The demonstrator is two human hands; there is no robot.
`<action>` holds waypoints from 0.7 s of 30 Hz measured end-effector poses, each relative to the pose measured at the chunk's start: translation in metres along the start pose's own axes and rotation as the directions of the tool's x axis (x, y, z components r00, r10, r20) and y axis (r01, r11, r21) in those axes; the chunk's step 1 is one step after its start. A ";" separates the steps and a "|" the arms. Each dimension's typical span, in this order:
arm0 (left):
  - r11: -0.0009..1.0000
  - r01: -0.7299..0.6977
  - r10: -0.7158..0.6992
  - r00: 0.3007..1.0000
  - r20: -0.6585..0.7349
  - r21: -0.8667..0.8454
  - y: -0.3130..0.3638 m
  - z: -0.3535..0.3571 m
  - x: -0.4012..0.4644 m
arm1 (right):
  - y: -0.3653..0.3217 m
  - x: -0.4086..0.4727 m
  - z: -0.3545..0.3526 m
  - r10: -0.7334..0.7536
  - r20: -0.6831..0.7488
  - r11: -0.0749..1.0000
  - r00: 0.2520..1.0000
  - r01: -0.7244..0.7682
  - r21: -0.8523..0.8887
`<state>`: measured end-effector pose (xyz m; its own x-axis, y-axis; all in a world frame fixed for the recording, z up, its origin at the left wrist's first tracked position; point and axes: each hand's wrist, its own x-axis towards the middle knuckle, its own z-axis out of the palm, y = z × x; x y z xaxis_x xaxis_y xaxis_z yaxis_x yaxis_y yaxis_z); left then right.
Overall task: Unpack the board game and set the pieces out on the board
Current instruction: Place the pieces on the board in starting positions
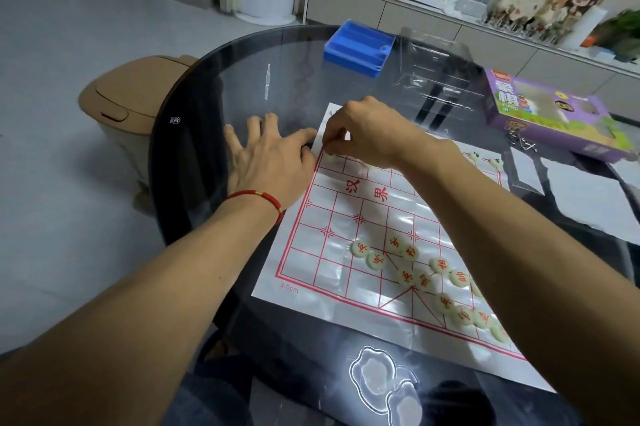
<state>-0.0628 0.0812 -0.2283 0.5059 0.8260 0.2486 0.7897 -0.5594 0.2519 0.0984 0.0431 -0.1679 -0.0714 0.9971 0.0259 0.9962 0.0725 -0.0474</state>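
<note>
A tan lidded bin (pixel 121 107) stood on the floor at the far left, beside the round dark glass table (pixel 207 86). The left hand (pixel 268 155), a red cord bracelet (pixel 258 198) on its wrist, lay flat on the glass with fingers spread and straight, its thumb reaching to the left edge of the paper board (pixel 363 217) near the far corner. Just to its right, the right hand (pixel 367 131) hovered over that far-left corner of the board with fingers curled downward, fingertips pinching a pale round piece (pixel 329 157) at the corner of the grid. Nearer the person, a loose cluster of pale pieces with red characters (pixel 408 263) lay scattered across the near-right part of the board, several touching one another. Two more pale pieces (pixel 485 159) sat at the far right edge. Beyond the board were a blue plastic tray (pixel 358 46), a clear plastic cover (pixel 440 79) beside it, and the purple game box (pixel 550 114) at the right.
</note>
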 end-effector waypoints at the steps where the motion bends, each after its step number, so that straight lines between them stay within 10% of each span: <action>1: 1.000 -0.001 0.001 1.000 0.000 0.001 0.000 0.000 0.000 | 0.000 0.000 0.001 0.007 -0.007 1.000 1.000 -0.007 0.004; 21: 1.000 -0.005 0.005 1.000 0.007 0.009 -0.001 0.001 0.001 | 0.006 0.008 0.002 0.162 -0.014 0.986 0.987 -0.161 0.028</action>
<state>-0.0626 0.0827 -0.2294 0.5122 0.8238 0.2430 0.7902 -0.5629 0.2424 0.1035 0.0516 -0.1704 0.0914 0.9953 0.0317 0.9929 -0.0886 -0.0794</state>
